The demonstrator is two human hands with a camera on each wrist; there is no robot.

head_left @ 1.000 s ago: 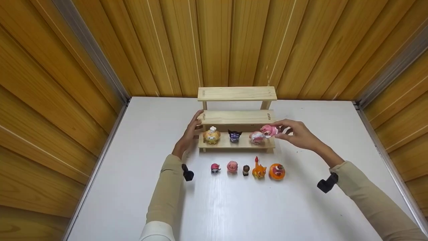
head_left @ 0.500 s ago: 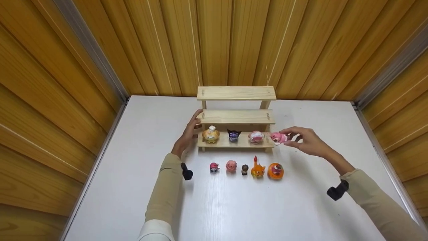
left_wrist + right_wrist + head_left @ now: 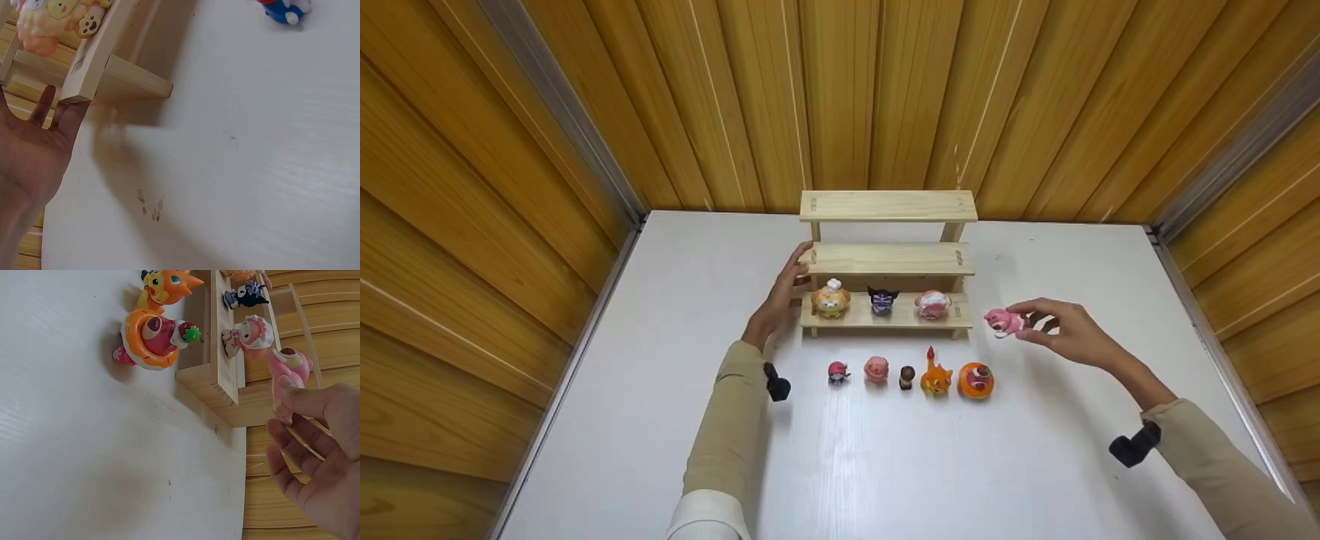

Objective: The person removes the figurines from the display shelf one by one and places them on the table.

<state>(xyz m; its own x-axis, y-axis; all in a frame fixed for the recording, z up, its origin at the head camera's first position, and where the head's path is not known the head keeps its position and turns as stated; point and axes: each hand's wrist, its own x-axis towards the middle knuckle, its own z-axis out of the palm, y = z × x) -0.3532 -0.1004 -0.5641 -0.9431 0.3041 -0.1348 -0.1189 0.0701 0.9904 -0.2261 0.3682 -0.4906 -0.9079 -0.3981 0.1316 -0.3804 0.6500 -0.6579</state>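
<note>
Between thumb and fingers, my right hand (image 3: 1069, 330) pinches a pink bear figurine (image 3: 1005, 321), held in the air to the right of the wooden shelf (image 3: 889, 259). The right wrist view shows the pink bear (image 3: 289, 377) upright, gripped near its lower part. My left hand (image 3: 780, 304) rests against the shelf's left end; in the left wrist view its fingers (image 3: 70, 115) touch the end of the lowest board. On that bottom step stand a figurine with a white chef hat (image 3: 831, 300), a black-eared purple figurine (image 3: 883, 301) and a pink-and-white figurine (image 3: 933, 304).
Several figurines line the table before the shelf: a red-capped one (image 3: 838, 372), a pink one (image 3: 876, 370), a small brown-haired one (image 3: 907, 377), an orange one with a raised tail (image 3: 936, 379) and an orange ring one (image 3: 976, 380). A wooden panel wall (image 3: 844, 97) stands behind.
My right hand has carried the pink bear figurine away from the bottom step, to the right and nearer to me. My left hand stays at the shelf's end.
</note>
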